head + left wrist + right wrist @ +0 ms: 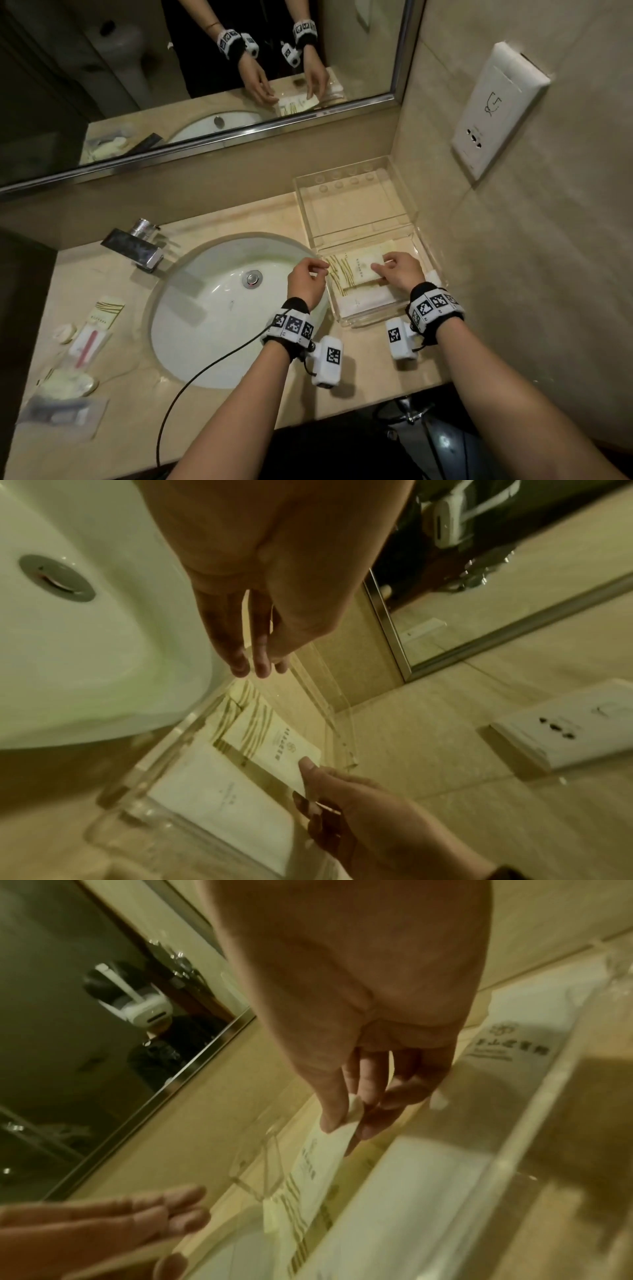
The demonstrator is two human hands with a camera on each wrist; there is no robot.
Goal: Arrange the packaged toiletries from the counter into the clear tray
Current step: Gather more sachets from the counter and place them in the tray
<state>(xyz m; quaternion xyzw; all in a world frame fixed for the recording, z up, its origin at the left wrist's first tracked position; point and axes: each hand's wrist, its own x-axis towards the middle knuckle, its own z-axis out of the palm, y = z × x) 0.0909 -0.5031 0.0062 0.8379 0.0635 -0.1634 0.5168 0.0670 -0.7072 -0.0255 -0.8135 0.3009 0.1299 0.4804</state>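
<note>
**Packet going into the clear tray beside the sink**

From the head camera, the clear tray (356, 202) sits on the counter (120, 428) just to the right of the sink (219, 308), against the wall. The right hand (399, 272) reaches into the tray's near compartment and pinches a cream packet (359, 267) with gold stripes, which lies on top of flat white packets (363, 303) already there. The left hand (305, 279) hovers at the tray's sink-side edge, fingers loosely curled and holding nothing.

Only the right wrist camera shows the pinch itself: thumb and fingers (337, 1093) nip the packet's corner. Only the left wrist camera shows the left fingertips (262, 653) just above the tray wall, apart from the packet.

More wrapped toiletries (85, 339) lie on the counter on the far side of the sink from the tray; they are too dim to tell apart beyond a striped packet and something with a pink stripe. The mirror (205, 68) behind the sink repeats both hands.

The packets carry small printed characters and a round emblem, most of it too blurred to read. The wall socket (493, 109) above the tray bears a faint line drawing.
</note>
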